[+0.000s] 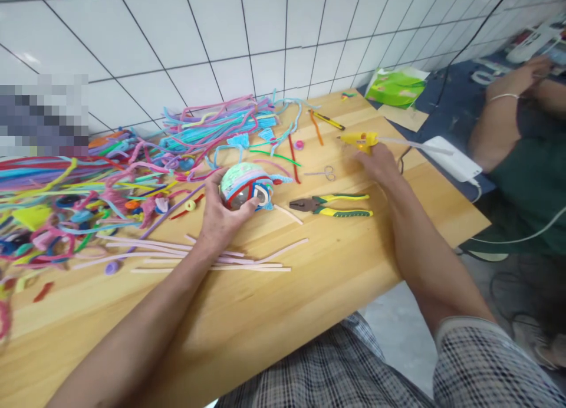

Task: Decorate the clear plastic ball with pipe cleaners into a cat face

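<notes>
My left hand [225, 210] is wrapped round a clear ball [242, 181] partly covered in green, red and blue pipe cleaners, with the thumb pressed near a white loop on its side. In my right hand [378, 160] is a yellow hot glue gun [358, 140], its nozzle pointing left and a glue stick jutting from the back. Yellow-and-green pliers [331, 205] lie between the two hands. Just beyond them is a small pair of scissors [328, 173]. Pale pink pipe cleaners [252, 260] are spread near my left forearm.
Bundles of coloured pipe cleaners [212, 131] fill the table's back left. A yellow utility knife [329, 121] rests near the wall. To the right are a white power strip [453, 159], a green packet [395, 88] and another person's arm [499, 119]. Cables hang off the table's right side.
</notes>
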`<state>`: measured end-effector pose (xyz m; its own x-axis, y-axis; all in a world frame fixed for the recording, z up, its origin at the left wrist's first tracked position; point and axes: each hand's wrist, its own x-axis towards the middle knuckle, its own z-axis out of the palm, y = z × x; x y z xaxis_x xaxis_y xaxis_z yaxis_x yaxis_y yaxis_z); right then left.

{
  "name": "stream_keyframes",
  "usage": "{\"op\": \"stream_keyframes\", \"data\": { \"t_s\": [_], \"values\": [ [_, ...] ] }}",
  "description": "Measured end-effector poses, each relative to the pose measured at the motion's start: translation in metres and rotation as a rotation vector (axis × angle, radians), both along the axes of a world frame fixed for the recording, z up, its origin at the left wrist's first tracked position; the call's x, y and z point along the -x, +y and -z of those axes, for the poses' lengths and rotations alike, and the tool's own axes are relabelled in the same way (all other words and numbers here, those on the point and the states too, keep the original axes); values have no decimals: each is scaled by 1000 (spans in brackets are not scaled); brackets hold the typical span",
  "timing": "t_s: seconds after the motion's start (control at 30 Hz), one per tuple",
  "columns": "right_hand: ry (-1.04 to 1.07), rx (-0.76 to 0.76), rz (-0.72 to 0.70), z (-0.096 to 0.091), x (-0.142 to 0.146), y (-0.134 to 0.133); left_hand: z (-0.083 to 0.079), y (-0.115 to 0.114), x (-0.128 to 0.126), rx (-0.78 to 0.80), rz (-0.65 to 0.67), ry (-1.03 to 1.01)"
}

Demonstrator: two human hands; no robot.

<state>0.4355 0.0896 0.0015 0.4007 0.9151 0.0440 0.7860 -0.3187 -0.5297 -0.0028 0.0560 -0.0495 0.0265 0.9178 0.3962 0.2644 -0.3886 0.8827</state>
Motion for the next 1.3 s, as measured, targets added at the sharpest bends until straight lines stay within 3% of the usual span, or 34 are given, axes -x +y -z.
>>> {"op": "stream_keyframes", "data": {
  "t_s": [0.13, 0.3, 0.4, 0.57, 0.7, 0.83, 1.3],
  "values": [
    [-72, 122, 50, -15, 19, -6, -1, 1, -3, 20, 3, -28],
    [-410, 309, 113, -54, 34, -40, 1, 2, -8, 12, 4, -22],
    [-364, 261, 34, -66, 51, -68, 4, 4, -12, -4, -12, -27],
    [71, -228, -473, -50, 125, -86, 8, 6, -18, -59, -6, -56],
    [221, -407, -627, -36, 184, -68, 10, 7, -18, -59, -14, -61],
    [249, -428, -658, -27, 207, -52, 11, 7, -15, -62, -16, -35],
    [459, -357, -594, -2, 215, -50, 9, 6, -11, -58, 19, -5]
  ]
}}
